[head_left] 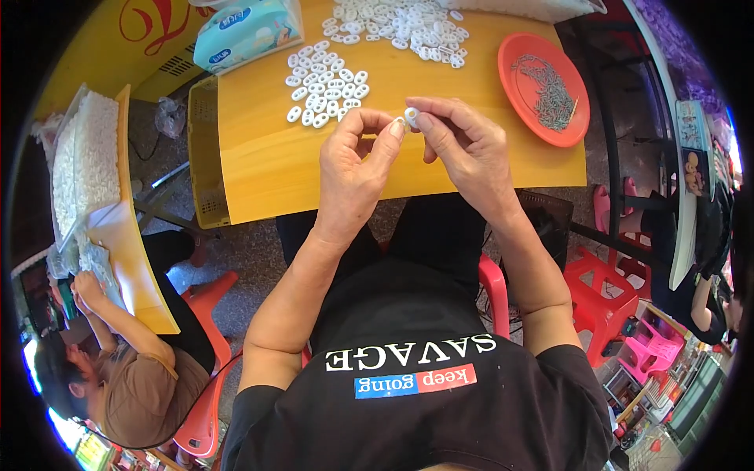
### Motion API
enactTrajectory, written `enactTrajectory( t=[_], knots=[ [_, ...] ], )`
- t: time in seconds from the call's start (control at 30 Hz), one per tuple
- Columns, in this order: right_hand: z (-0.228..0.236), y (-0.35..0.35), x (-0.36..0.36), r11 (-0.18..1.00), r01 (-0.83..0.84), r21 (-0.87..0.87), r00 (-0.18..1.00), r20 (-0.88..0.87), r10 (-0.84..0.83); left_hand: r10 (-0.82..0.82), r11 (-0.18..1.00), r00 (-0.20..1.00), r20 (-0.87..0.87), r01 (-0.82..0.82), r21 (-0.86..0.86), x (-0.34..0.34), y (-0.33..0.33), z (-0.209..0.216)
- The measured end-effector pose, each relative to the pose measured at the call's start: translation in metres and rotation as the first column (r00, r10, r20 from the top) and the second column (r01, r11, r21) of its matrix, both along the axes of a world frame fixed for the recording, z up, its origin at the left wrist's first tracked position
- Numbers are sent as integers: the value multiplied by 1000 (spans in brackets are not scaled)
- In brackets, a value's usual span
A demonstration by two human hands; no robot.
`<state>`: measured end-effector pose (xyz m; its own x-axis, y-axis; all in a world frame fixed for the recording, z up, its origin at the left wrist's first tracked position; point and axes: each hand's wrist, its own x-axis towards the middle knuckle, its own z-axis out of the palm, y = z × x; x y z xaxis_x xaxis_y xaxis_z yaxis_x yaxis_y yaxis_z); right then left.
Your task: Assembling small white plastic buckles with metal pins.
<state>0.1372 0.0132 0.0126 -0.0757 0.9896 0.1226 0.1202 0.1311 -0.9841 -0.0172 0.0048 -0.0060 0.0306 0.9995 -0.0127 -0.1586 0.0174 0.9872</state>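
Hands at the grip: two, one left point(353, 161), one right point(471, 149).
White two-holed piece point(411, 117) between the fingertips: one clearly seen.
Loose cluster of like pieces point(318, 88), left of and beyond the grip: one, roughly three dozen pieces.
Larger heap point(424, 35), straight beyond the grip: one; overlapping, too many to count.
Red plate point(522, 43), right of the grip: one.
Small metal pins point(554, 106) on it: a great many, uncountable.
Thin stick point(574, 106) among them: one.
Blue tissue pack point(247, 33), far left beyond the grip: one.
Table point(267, 157) beneath the grip: one.
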Motion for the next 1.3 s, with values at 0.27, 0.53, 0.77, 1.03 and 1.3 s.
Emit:
enactTrajectory(
  t=[0.27, 0.53, 0.77, 1.03, 1.3],
  knots=[
    [0, 1, -5, 997, -13, 78, 996, 89, 6, 6, 1000, 1000, -24, -7, -10, 0, -1, 2],
    [-7, 0, -3, 987, -70, -142, 987, -151, 49, -48, 998, 999, -2, 48, -34, -7, -2, -11],
    [0, 2, -7, 927, -284, -243, 834, -539, 115, -191, 967, 975, 117, 166, 195, -16, -3, -16],
    [7, -6, -15, 896, -360, -260, 787, -601, 141, -259, 965, 864, 431, 214, 151, -8, -14, -7],
    [15, -5, -29, 910, -364, -196, 808, -553, 204, -220, 964, 882, 416, 131, 230, -18, -14, -6]
  ],
)
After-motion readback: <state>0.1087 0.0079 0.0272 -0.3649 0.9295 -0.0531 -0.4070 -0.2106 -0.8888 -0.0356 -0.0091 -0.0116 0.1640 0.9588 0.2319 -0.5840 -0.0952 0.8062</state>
